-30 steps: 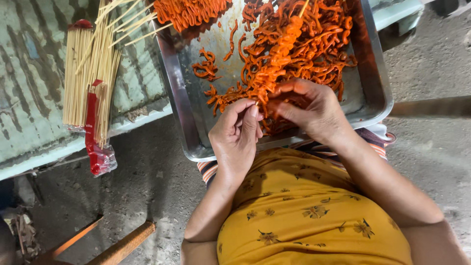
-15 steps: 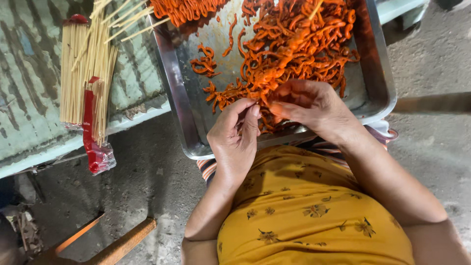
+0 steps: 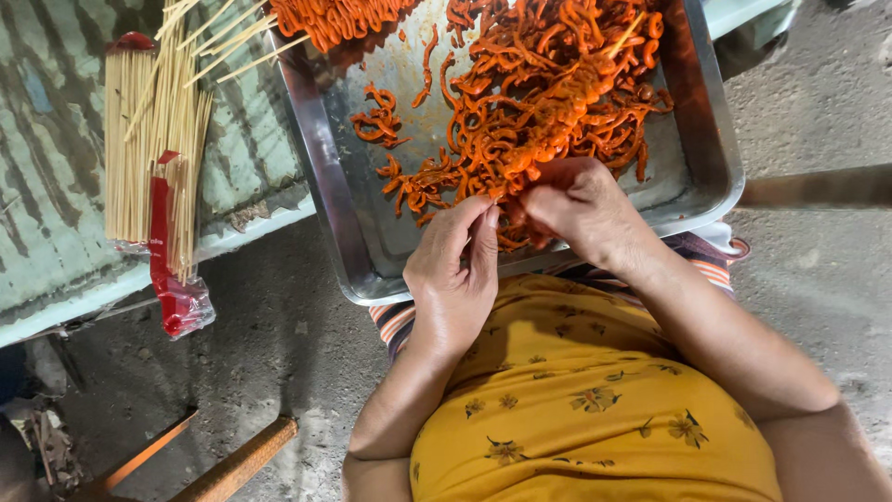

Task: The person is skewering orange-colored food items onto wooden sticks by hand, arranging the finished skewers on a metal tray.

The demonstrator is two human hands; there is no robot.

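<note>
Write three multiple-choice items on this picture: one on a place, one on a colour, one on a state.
1. Where does the bundle of wooden skewers lie?
A. on the green table left of the tray
B. inside the tray
C. on the ground

2. What colour are the food strips?
A. white
B. orange
C. green

3. How are the hands placed?
A. both at the strips
B. both in the lap
C. one on the skewers

Answers: 1 A, beside the metal tray; 2 B, orange throughout; 3 A, left hand and right hand meet at the pile.

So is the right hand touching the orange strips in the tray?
Touching. The head view shows the right hand resting on the orange strips at the near edge of the metal tray, its fingers pressed into the pile.
</note>
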